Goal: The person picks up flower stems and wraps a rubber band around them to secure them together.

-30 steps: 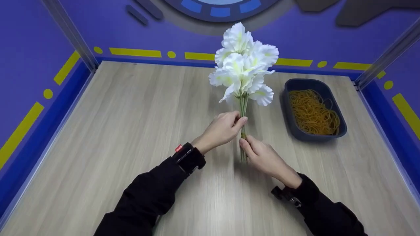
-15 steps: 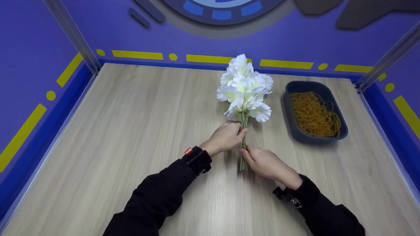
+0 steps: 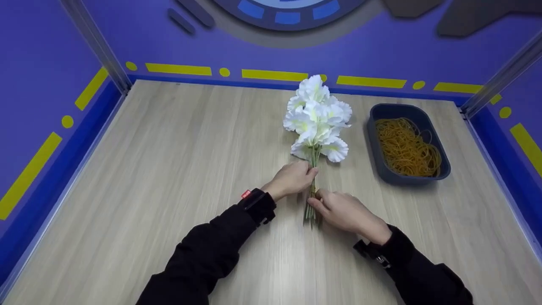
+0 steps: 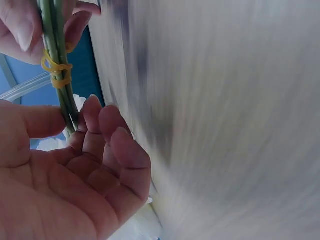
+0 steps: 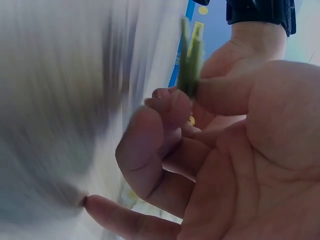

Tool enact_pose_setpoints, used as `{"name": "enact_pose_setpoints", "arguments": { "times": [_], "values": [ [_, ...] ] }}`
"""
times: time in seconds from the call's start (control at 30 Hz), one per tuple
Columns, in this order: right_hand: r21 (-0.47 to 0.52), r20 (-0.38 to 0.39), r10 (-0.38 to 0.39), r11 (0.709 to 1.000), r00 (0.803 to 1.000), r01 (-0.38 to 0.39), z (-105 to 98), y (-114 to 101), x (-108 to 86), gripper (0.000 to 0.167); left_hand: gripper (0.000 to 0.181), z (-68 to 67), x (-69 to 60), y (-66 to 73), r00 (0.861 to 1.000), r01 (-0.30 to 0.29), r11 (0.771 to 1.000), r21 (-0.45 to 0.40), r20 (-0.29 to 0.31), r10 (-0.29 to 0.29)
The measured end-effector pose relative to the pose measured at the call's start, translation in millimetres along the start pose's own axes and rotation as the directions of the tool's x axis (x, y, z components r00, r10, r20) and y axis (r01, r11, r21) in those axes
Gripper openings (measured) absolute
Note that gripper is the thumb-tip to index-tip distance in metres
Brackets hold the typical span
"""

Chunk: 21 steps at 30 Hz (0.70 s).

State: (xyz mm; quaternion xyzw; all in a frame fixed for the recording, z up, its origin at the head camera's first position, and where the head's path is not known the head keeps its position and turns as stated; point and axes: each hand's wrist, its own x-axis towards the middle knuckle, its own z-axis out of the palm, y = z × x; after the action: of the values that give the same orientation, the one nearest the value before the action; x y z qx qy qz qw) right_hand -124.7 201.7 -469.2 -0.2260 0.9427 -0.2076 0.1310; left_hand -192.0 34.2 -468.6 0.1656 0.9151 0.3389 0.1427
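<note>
A bunch of white ruffled flowers [image 3: 317,116] with thin green stems lies lengthwise ahead of me, blooms toward the back wall. My left hand [image 3: 293,178] pinches the stems just below the blooms, between thumb and forefinger. Lower down, my right hand [image 3: 345,212] pinches the same stems near their cut ends. Between the two hands, a yellow rubber band [image 4: 59,70] is wound around the stems in the left wrist view. Stem ends [image 5: 191,62] stick out past the right thumb and forefinger in the right wrist view, slightly blurred.
To the right stands a dark grey plastic box [image 3: 417,181] holding a tangled heap of yellow rubber bands [image 3: 404,148]. Blue panels [image 3: 271,55] with yellow marks border the wooden tabletop [image 3: 182,140] at the back and both sides.
Both hands have brought the flowers nearer to me and lower, toward the tabletop. Over the last half second the stem ends have swung slightly left. Both hands keep hold of the stems.
</note>
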Motion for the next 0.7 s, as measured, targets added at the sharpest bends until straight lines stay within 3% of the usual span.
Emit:
{"name": "enact_pose_setpoints", "arguments": {
  "times": [0.37, 0.7],
  "values": [
    [-0.025, 0.035, -0.025, 0.999, 0.999, 0.026, -4.4, -0.5, -4.2, 0.022, 0.039, 7.0, 2.2, -3.0, 0.996, 0.078, 0.997, -0.022, 0.038, -0.077],
    [-0.055, 0.018, -0.026, 0.998, 1.000, 0.027, -10.8, -1.5, -7.3, 0.023, 0.034, 11.7, 3.1, 2.7, 0.993, 0.120, 0.987, -0.109, 0.012, -0.119]
  ]
}}
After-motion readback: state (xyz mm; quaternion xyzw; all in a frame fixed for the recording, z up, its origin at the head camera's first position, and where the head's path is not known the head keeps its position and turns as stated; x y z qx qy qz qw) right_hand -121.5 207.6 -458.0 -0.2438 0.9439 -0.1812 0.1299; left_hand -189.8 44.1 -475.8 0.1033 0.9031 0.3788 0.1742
